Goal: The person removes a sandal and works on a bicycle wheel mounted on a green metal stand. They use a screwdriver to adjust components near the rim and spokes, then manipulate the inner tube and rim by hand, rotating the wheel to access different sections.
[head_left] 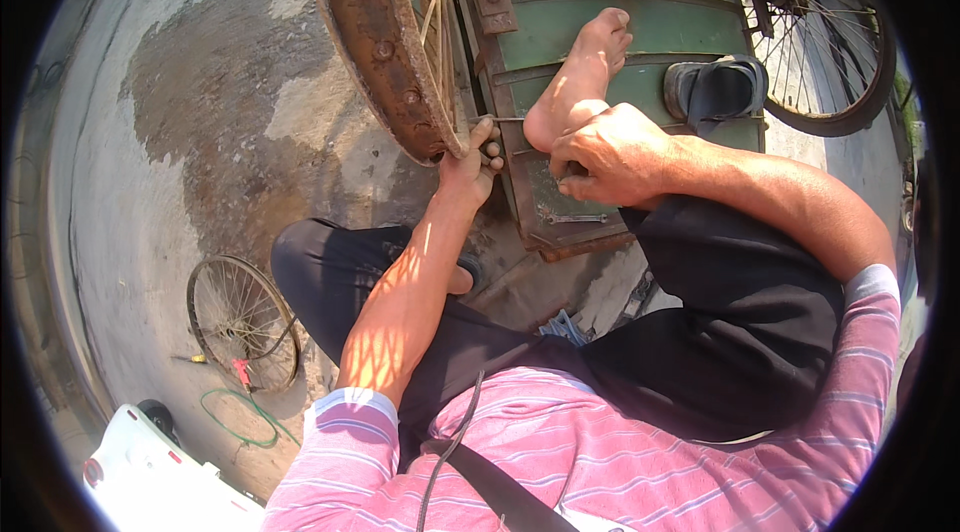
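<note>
Starting way out left of the rusty wheel rim (385,42): a spare spoked wheel (243,324) lies flat on the concrete, well apart from the work, with a loop of green hose (240,422) near it and something white and plastic (150,477) at the bottom corner.

The rim itself stands upright against the green metal cart (600,32). It looks heavy and stiff, with flaky rust that'll be rough on skin, so I'd guess you grab it by the outer edge, not the thin spokes, which look bendy.

Left hand (472,167) is right at the bottom edge of the rim, fingers curled tight on a thin metal rod or spoke end (505,119) poking out toward the cart. Just right of that, a bare foot (580,77) is braced on the cart panel.

Right hand (610,157) sits below the foot's heel, clenched around something I can't make out. A wrench (575,219) lies on the cart just below it. Further right there's a sandal (715,87) on the cart, then another spoked wheel (830,42) on its far side.

The foot and the person's own knees crowd the space around the rim.
</note>
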### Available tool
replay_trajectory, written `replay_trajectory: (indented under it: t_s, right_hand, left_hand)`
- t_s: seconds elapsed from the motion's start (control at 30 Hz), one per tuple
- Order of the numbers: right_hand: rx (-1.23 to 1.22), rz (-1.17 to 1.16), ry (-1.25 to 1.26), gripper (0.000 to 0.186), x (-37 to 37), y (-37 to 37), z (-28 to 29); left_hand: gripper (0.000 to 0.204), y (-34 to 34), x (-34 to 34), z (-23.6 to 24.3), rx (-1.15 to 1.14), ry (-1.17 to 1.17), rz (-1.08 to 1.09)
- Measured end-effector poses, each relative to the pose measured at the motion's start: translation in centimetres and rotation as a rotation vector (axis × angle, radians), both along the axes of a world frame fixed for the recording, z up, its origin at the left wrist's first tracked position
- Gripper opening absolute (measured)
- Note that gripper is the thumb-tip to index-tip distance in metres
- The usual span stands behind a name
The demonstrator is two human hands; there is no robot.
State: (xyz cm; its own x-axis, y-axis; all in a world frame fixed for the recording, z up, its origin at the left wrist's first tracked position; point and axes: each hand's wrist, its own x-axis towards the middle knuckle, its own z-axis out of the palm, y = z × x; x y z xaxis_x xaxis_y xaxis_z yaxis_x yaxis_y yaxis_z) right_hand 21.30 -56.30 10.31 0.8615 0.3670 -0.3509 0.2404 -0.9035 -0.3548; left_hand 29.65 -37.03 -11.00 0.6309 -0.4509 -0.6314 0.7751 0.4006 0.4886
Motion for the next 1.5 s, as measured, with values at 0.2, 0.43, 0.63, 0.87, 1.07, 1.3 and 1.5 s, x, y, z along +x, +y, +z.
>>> replay_trajectory:
  t_s: [0.2,0.43,0.63,0.87,1.07,1.3,1.5]
  right_hand:
    - [0.11,-0.053,-0.033,0.021,-0.4,-0.7,0.9]
    - [0.181,-0.065,0.044,0.022,-0.5,-1.7,0.7]
    - [0.175,-0.14,0.092,0.024,-0.7,-1.7,1.0]
    - [0.183,-0.154,0.06,0.025,-1.3,-1.8,1.8]
    - [0.199,-0.172,0.099,0.025,-1.4,-1.9,2.1]
    - [0.171,-0.17,0.17,0.02,-1.0,-1.3,2.6]
    - [0.209,-0.225,0.152,0.019,-1.2,-1.4,2.5]
  left_hand:
    - [0.018,0.0,0.5,-0.8,0.026,0.014,0.005]
    - [0.021,-0.5,0.1,0.2,0.083,-0.008,0.031]
    - [0.022,-0.4,0.1,0.0,0.079,-0.007,0.047]
    - [0.022,-0.6,0.0,-0.4,0.076,-0.012,0.06]
    - [0.023,-0.2,0.2,-0.8,0.059,-0.01,0.067]
    - [0.023,-0.2,0.2,-0.8,0.079,-0.031,0.029]
    - [0.022,-0.1,0.3,-1.0,0.095,-0.033,0.02]
